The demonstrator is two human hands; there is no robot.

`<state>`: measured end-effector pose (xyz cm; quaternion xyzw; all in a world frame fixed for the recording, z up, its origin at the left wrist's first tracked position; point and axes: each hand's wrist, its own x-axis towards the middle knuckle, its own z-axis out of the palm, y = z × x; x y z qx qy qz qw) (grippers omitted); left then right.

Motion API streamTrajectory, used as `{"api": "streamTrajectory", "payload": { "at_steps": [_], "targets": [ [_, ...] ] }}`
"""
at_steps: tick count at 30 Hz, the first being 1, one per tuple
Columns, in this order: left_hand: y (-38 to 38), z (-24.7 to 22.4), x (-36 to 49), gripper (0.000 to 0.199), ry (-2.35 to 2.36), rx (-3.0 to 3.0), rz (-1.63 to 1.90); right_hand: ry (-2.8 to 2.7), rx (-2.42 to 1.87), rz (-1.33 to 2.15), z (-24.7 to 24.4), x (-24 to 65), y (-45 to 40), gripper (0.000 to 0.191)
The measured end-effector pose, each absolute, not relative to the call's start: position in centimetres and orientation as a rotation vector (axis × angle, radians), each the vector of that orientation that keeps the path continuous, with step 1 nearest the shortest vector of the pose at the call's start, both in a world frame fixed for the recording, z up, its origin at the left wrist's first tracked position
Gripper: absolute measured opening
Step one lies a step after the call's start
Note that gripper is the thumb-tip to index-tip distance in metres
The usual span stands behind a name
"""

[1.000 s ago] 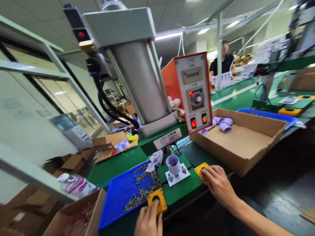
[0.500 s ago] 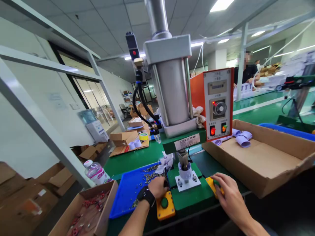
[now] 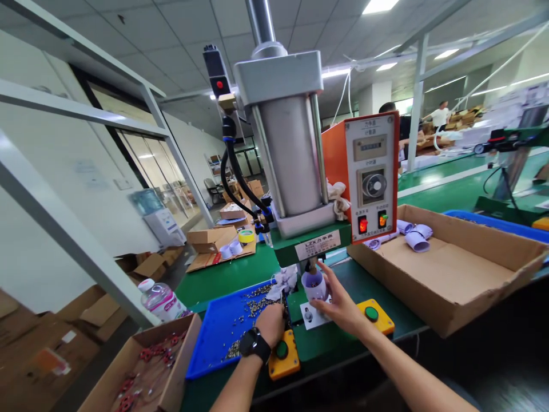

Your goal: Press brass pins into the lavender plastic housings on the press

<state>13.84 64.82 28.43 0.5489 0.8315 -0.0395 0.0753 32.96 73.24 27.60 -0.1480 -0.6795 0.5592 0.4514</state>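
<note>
A silver press (image 3: pixel 291 154) with an orange control box (image 3: pixel 371 177) stands over its green base. My right hand (image 3: pixel 338 300) has its thumb and fingers around a white paper ring (image 3: pixel 314 285) under the press head, above a white metal plate (image 3: pixel 315 316). My left hand (image 3: pixel 271 323), with a black watch on the wrist, is at the right edge of a blue tray (image 3: pixel 214 337) of small metal parts; its fingers are curled and what they hold is hidden. Yellow button boxes (image 3: pixel 285 366) (image 3: pixel 384 317) with green buttons sit either side of the base.
On the right is a cardboard tray (image 3: pixel 463 286) with rolled white pieces (image 3: pixel 418 239). At the lower left, a cardboard box (image 3: pixel 184 355) holds red parts, with a bottle (image 3: pixel 160 300) behind it. People stand in the background.
My right hand has left the right yellow button box and moved left to the paper ring. The press rod has risen out of the ring. My left hand has barely moved.
</note>
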Motion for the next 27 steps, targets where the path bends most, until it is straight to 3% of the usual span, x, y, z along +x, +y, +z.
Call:
{"api": "streamTrajectory", "payload": {
  "at_steps": [4, 14, 16, 19, 21, 24, 27],
  "targets": [
    [64.4, 28.2, 13.7, 0.025, 2.516, 1.699, -0.084, -1.443, -0.538, 1.218, 26.0, 31.6, 70.7, 0.073],
    [64.7, 27.5, 13.5, 0.020, 2.487, 1.702, -0.027, -1.516, -0.606, 1.173, 21.0, 35.8, 63.1, 0.071],
    [64.8, 27.6, 13.7, 0.019, 2.478, 1.699, -0.025, -1.559, -0.607, 1.249, 18.8, 35.7, 61.7, 0.067],
    [64.9, 27.7, 13.9, 0.017, 2.489, 1.686, -0.023, -1.650, -0.746, 1.661, 13.6, 34.7, 60.2, 0.068],
    [64.8, 27.7, 14.0, 0.016, 2.505, 1.670, -0.023, -1.603, -0.947, 1.898, 10.4, 34.0, 60.3, 0.055],
    [64.8, 27.7, 14.0, 0.015, 2.508, 1.666, -0.019, -1.520, -1.083, 1.927, 7.6, 33.1, 62.1, 0.043],
    [64.8, 27.9, 13.9, 0.014, 2.506, 1.674, -0.010, -1.555, -1.018, 1.844, 7.9, 33.1, 63.8, 0.034]
  ]
}}
